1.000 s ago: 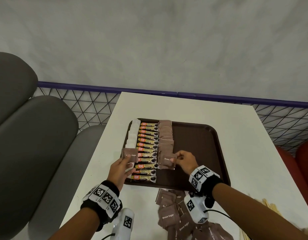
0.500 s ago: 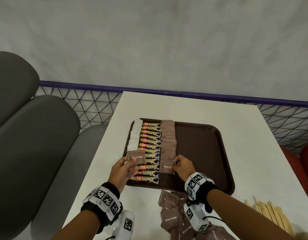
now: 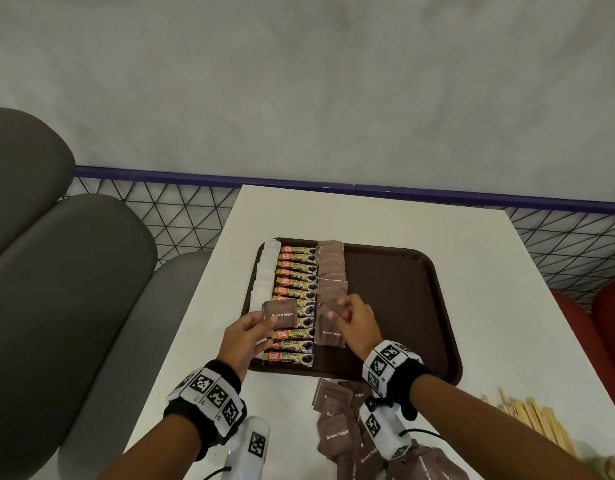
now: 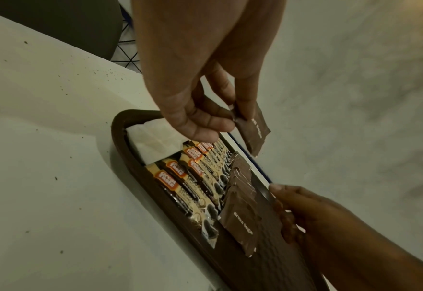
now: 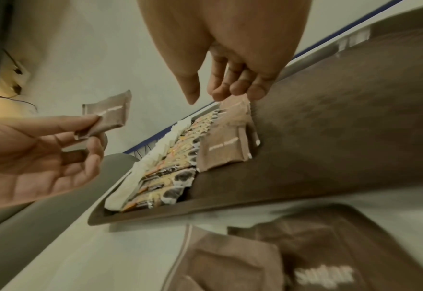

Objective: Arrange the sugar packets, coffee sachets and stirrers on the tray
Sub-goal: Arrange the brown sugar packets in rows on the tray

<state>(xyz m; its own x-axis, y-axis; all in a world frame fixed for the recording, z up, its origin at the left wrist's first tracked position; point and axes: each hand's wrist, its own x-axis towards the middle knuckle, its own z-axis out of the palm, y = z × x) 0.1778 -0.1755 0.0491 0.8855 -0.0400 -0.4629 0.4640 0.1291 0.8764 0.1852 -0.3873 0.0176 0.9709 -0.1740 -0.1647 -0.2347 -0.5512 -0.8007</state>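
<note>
A brown tray (image 3: 403, 306) holds three columns: white sugar packets (image 3: 264, 271), coffee sachets (image 3: 295, 289) and brown sugar packets (image 3: 330, 271). My left hand (image 3: 261, 318) pinches one brown sugar packet (image 3: 280, 313) by its edge, above the coffee sachets; the left wrist view shows that packet (image 4: 252, 130) hanging from thumb and fingers. My right hand (image 3: 340, 311) rests its fingertips (image 5: 235, 92) on the brown sugar column, just beyond the nearest packet (image 3: 330, 332), which lies flat on the tray. Its thumb stands apart from the fingers with nothing between.
Loose brown sugar packets (image 3: 337, 431) lie in a heap on the white table (image 3: 368, 220) in front of the tray. Wooden stirrers (image 3: 527, 420) lie at the near right. Grey seats (image 3: 57, 271) stand to the left, a red seat (image 3: 607, 323) to the right.
My right hand has laid its brown sugar packet at the near end of the column and let it go. My left hand has carried its packet slightly right, over the coffee sachets.
</note>
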